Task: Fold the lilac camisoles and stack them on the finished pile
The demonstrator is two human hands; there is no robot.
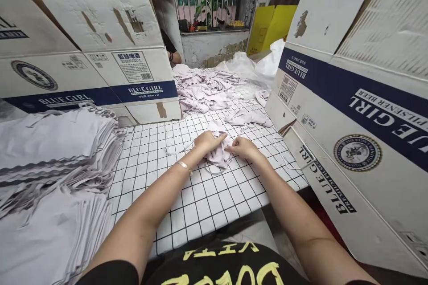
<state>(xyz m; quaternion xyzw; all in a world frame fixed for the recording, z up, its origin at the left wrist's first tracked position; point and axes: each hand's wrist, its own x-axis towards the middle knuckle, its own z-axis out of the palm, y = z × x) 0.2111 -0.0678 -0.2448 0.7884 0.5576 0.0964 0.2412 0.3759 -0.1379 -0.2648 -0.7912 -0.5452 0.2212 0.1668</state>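
Observation:
A crumpled pale pink fabric piece (219, 156) with thin strap-like edging lies on the grid-patterned table cover (200, 205) in front of me. My left hand (207, 142) grips it from the left, with one finger stretched across its top. At its right edge, my right hand (244, 148) pinches the cloth between thumb and fingers. A thin loop (216, 171) of the piece hangs toward me, and a loose pale strap (175, 150) trails off to the left. Just beyond my hands rests a similar fabric piece (249, 118).
Neat stacks of pale fabric (50, 142) stand at the left. A loose fabric heap (207, 91) covers the far end, beside clear plastic bags (247, 67). Opened cartons flank the table, a left carton (120, 67) and a right carton (354, 98). A person's arm (174, 57) shows behind the left one.

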